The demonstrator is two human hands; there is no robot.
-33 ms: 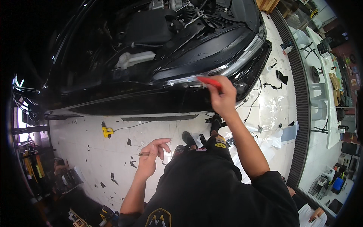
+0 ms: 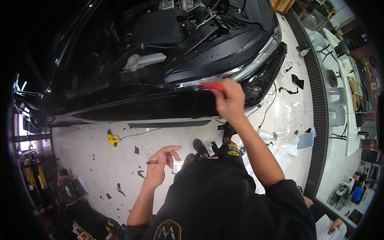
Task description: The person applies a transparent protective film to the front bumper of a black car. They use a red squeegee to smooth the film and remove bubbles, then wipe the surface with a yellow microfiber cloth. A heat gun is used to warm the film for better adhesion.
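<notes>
My right hand (image 2: pixel 231 103) grips a red squeegee-like tool (image 2: pixel 213 86), smeared by motion. Its tip is at the front corner of a black car, by the rear end of the headlight (image 2: pixel 244 72) and the top of the fender (image 2: pixel 136 102); whether it touches cannot be made out. Lower and to the left, my left hand (image 2: pixel 159 166) is held in the air over the floor. Between its thumb and fingers sits a thin brown stick-like thing (image 2: pixel 152 162), its far part hidden by the hand.
The hood is up over the engine bay (image 2: pixel 160 32). A yellow heat gun (image 2: pixel 113 138) with a cord lies on the tiled floor (image 2: pixel 84 160), among several black scraps. A dark ribbed grate (image 2: pixel 318 132) and a long white table (image 2: pixel 347 100) run along the right. Another person's hand (image 2: pixel 336 226) shows lower right.
My right hand has shifted slightly left with the red tool, along the edge between headlight and fender. My left hand stays where it was.
</notes>
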